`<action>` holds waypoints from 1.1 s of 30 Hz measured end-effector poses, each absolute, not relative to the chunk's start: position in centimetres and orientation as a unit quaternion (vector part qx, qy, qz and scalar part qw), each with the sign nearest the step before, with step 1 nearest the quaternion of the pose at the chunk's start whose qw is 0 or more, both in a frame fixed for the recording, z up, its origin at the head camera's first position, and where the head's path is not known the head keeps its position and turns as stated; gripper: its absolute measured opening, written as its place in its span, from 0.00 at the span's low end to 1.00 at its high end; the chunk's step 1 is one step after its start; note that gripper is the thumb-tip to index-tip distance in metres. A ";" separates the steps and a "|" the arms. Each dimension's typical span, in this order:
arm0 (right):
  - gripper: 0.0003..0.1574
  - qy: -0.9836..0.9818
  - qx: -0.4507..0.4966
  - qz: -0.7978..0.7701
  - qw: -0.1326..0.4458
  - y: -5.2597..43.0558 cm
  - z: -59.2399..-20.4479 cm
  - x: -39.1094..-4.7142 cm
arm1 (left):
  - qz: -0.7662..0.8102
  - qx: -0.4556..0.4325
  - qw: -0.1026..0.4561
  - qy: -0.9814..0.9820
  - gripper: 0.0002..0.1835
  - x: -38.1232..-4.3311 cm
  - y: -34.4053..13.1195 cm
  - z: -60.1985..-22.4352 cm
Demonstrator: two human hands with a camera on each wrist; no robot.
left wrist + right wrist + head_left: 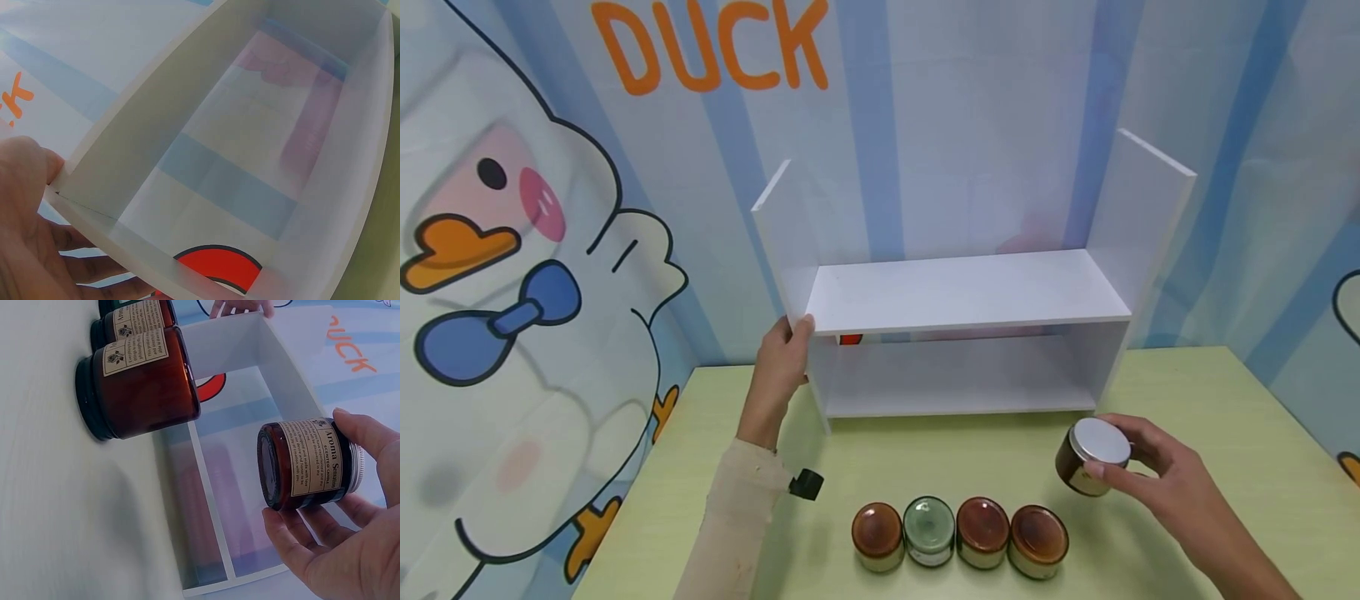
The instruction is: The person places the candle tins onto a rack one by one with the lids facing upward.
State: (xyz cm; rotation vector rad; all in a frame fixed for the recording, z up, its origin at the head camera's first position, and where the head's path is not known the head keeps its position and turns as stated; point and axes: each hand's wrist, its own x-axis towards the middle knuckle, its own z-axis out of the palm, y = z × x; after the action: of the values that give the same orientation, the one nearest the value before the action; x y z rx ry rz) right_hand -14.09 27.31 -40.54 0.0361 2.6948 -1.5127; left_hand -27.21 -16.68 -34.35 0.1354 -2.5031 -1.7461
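Just off the right end of a row of four jars [982,533], above the green tabletop [1195,387], I can see a candle jar [1086,462] held up in the person's right hand [1172,479]. It sits before the lower right corner of a white shelf [970,292], silver lid [1100,439] uppermost and slightly tilted. The right fingers are clamped on it, thumb on one side, the others curved round the opposite side.

Over by the shelf's left side panel, the left hand [782,362] has its thumb at the front edge and its fingers round the outside, gripping the board.

That jar looks like brown glass with a paper label [312,456]. I'd guess it has some weight for its bulk, is quite rigid, smooth enough to slip from a dry or careless hold, and liable to crack if knocked on a panel edge. The best purchase should be round the body, on the label, with the fingers well spread; the lid alone would be a poor handle, since it might turn or come away. The shelf seems stiff but light, so a steadying grip on its side makes sense.
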 end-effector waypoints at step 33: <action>0.40 0.864 0.000 -0.502 -0.029 27.1 -39.2 -15.0 | -0.576 0.044 0.044 -0.815 0.34 -27.2 -16.7 -34.5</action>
State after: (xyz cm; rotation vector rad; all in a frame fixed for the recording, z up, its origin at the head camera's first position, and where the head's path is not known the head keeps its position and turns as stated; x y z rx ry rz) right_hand -15.02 27.08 -39.16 -0.0003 2.7677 -1.6068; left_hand -27.17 -16.69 -34.53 0.1357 -2.4922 -1.7596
